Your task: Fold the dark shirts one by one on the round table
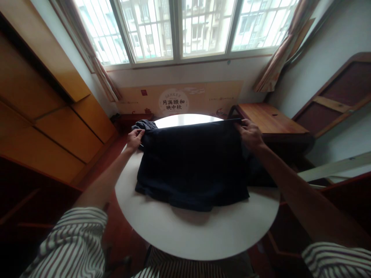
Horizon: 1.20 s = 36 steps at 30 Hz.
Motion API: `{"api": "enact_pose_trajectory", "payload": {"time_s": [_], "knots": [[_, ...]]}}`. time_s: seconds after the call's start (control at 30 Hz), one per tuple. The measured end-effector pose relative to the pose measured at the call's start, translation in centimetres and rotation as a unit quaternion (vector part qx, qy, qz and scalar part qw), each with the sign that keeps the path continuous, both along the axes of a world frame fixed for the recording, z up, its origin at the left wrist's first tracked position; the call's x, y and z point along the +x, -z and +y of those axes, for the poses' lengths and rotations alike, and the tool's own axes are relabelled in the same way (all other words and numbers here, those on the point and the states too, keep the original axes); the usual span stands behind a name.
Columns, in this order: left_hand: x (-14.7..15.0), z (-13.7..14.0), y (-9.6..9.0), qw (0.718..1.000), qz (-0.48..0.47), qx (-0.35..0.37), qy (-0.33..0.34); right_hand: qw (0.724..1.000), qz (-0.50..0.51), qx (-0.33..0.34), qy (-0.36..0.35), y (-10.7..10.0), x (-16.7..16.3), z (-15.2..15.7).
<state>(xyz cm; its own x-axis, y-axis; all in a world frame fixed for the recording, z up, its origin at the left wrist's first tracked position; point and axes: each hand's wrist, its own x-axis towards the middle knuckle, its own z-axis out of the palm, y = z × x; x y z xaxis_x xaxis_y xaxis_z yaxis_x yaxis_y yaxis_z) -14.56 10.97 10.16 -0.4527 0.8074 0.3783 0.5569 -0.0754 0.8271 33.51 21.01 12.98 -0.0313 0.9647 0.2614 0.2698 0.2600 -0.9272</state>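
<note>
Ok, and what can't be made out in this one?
Head view, each line:
Tabletop beneath the dark cloth: hidden by the cloth.
Seams or print on the dark cloth: lost in shadow.
Grey fabric: partly behind the left hand and the dark cloth; whether it joins the cloth is unclear.
Fine lettering on the wall panel: too small.
Window: cut off by the top edge.

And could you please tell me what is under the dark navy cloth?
A round white table shows around the dark navy cloth. The table's middle is covered, so anything else lying there cannot be seen.
</note>
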Motion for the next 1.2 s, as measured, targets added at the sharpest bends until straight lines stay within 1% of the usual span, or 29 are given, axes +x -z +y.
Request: {"api": "enact_pose_trajectory", "payload": {"time_s": [0.07, 0.1, 0.17, 0.2, 0.23, 0.27, 0.3, 0.33, 0.37, 0.4, 0.43, 0.47, 0.5, 0.53, 0.6, 0.67, 0.73, 0.8, 0.87, 0.9, 0.93, 0.97, 1.03, 1.07, 1.1, 1.13, 1.2], "knots": [[0.9, 1.9, -0.8, 0.997, 0.077, -0.019, 0.002, 0.997, -0.075, 0.004, 0.036, 0.3, -0.5, 2.6], [1.4, 2.8, -1.1, 0.995, 0.100, -0.022, 0.008, 0.990, -0.129, -0.001, 0.060, 0.4, -1.0, 3.5], [2.8, 4.2, -1.1, 0.992, 0.120, -0.022, 0.025, 0.963, -0.250, 0.005, 0.105, 0.8, -2.4, 4.4], [3.9, 4.9, -0.8, 0.991, 0.128, -0.020, 0.033, 0.945, -0.308, 0.027, 0.107, 1.1, -3.5, 4.3], [5.2, 5.4, -0.3, 0.988, 0.143, -0.021, 0.051, 0.928, -0.357, 0.061, 0.090, 1.4, -4.9, 3.9], [6.6, 5.8, 0.3, 0.981, 0.170, -0.027, 0.084, 0.913, -0.392, 0.100, 0.057, 1.8, -6.5, 3.3], [8.2, 6.1, 1.1, 0.967, 0.212, -0.039, 0.132, 0.896, -0.422, 0.140, -0.001, 2.3, -8.2, 2.5], [9.7, 6.4, 1.9, 0.944, 0.265, -0.058, 0.188, 0.882, -0.439, 0.162, -0.050, 2.9, -9.8, 1.8], [10.9, 6.5, 2.8, 0.912, 0.321, -0.086, 0.241, 0.866, -0.458, 0.175, -0.099, 3.5, -11.3, 1.1], [11.9, 6.6, 3.6, 0.877, 0.371, -0.121, 0.280, 0.843, -0.489, 0.176, -0.141, 4.2, -12.4, 0.5], [12.3, 6.6, 4.4, 0.849, 0.408, -0.159, 0.296, 0.824, -0.519, 0.163, -0.160, 4.9, -13.1, 0.2], [12.2, 6.6, 5.0, 0.833, 0.430, -0.195, 0.289, 0.804, -0.552, 0.146, -0.166, 5.6, -13.3, 0.1], [11.6, 6.5, 5.4, 0.826, 0.443, -0.226, 0.267, 0.790, -0.579, 0.128, -0.156, 6.1, -13.0, 0.2], [10.5, 6.5, 5.6, 0.822, 0.452, -0.249, 0.238, 0.784, -0.596, 0.111, -0.133, 6.6, -12.4, 0.5], [7.5, 6.4, 5.6, 0.822, 0.466, -0.273, 0.180, 0.784, -0.608, 0.094, -0.087, 7.0, -10.5, 1.3], [4.7, 6.2, 5.3, 0.822, 0.472, -0.287, 0.134, 0.793, -0.602, 0.078, -0.058, 7.0, -8.7, 2.0], [3.1, 6.1, 4.9, 0.822, 0.470, -0.304, 0.104, 0.800, -0.596, 0.052, -0.042, 6.7, -7.9, 2.5], [3.2, 6.0, 4.5, 0.822, 0.472, -0.309, 0.083, 0.802, -0.596, 0.031, -0.025, 6.1, -8.2, 2.4], [4.9, 6.0, 4.2, 0.828, 0.477, -0.287, 0.071, 0.803, -0.595, 0.034, -0.014, 5.6, -9.4, 1.8], [6.1, 6.0, 4.2, 0.833, 0.476, -0.270, 0.079, 0.805, -0.591, 0.047, -0.018, 5.4, -10.2, 1.2], [7.3, 6.1, 4.2, 0.838, 0.472, -0.253, 0.104, 0.807, -0.586, 0.065, -0.035, 5.3, -11.2, 0.5], [8.4, 6.1, 4.2, 0.839, 0.465, -0.242, 0.144, 0.809, -0.578, 0.080, -0.068, 5.3, -12.1, -0.4], [10.1, 6.3, 4.6, 0.828, 0.449, -0.239, 0.236, 0.806, -0.559, 0.084, -0.177, 5.8, -13.7, -2.7], [10.4, 6.4, 4.8, 0.820, 0.443, -0.244, 0.267, 0.799, -0.548, 0.077, -0.235, 6.3, -14.3, -3.9], [10.5, 6.5, 5.1, 0.817, 0.439, -0.252, 0.278, 0.792, -0.537, 0.073, -0.280, 6.8, -14.7, -5.1], [10.3, 6.7, 5.3, 0.818, 0.437, -0.258, 0.271, 0.788, -0.529, 0.079, -0.306, 7.4, -14.8, -6.2], [9.6, 7.3, 5.7, 0.827, 0.433, -0.268, 0.238, 0.787, -0.520, 0.117, -0.311, 8.6, -14.6, -7.9]]}}
